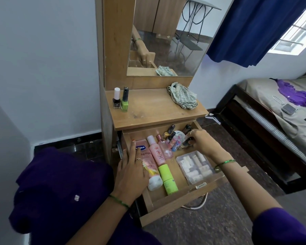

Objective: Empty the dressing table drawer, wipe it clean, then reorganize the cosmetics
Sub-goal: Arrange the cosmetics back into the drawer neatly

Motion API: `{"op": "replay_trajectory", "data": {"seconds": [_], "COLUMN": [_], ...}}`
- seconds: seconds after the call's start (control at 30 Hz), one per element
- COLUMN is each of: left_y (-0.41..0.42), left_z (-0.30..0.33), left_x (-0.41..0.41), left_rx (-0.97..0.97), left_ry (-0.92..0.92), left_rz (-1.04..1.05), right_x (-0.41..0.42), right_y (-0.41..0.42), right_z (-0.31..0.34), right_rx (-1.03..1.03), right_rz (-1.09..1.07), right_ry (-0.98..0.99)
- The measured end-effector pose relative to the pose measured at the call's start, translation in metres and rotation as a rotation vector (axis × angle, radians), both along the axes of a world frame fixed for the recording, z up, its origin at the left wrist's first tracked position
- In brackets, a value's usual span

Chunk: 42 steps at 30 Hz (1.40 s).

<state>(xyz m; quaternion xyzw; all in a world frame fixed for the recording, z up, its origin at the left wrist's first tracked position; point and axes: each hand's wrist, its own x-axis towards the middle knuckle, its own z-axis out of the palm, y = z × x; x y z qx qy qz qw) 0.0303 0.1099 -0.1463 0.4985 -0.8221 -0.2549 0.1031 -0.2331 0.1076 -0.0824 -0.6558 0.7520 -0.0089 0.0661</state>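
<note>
My right hand (200,141) reaches into the back right of the open drawer (177,200), its fingers (190,138) curled round a small dark bottle (185,143) among the clutter there; my left hand (131,172) lies with fingers straight along the drawer's left wall, touching the pink lotion tube (148,165) and holding nothing. Beside that tube lie a pink bottle (156,152), a clear pink bottle (164,147) and, nearer the front, a green stick (167,179); a clear box (195,167) of small items sits on the right side, under my right wrist; small bottles and lip balms (175,140) crowd the back. On the bench (148,110) above, a black polish (116,99) and a green polish (125,99) stand upright, just beside each other at the left; a crumpled cloth (183,95) lies at the right, below the mirror (166,36); a bed (276,117) stands well off to the right.
</note>
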Motion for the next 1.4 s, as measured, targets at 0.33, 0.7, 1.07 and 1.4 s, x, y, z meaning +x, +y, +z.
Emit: {"op": "replay_trajectory", "data": {"seconds": [0.33,0.7,1.07,1.4], "left_y": [0.001,0.002,0.001,0.001], "left_z": [0.002,0.002,0.003,0.002], "left_x": [-0.002,0.000,0.001,0.001], "left_rx": [0.014,0.037,0.050,0.030], "left_ry": [-0.009,0.001,0.001,-0.006], "left_rz": [-0.010,-0.021,-0.030,-0.032], "right_x": [0.005,0.119,0.148,0.081], "right_y": [-0.005,-0.087,-0.135,-0.047], "right_z": [0.039,0.083,0.090,0.124], "right_rx": [-0.201,-0.360,-0.252,-0.355], "right_rz": [-0.051,0.288,0.213,0.038], "right_ry": [-0.094,-0.260,-0.168,-0.227]}}
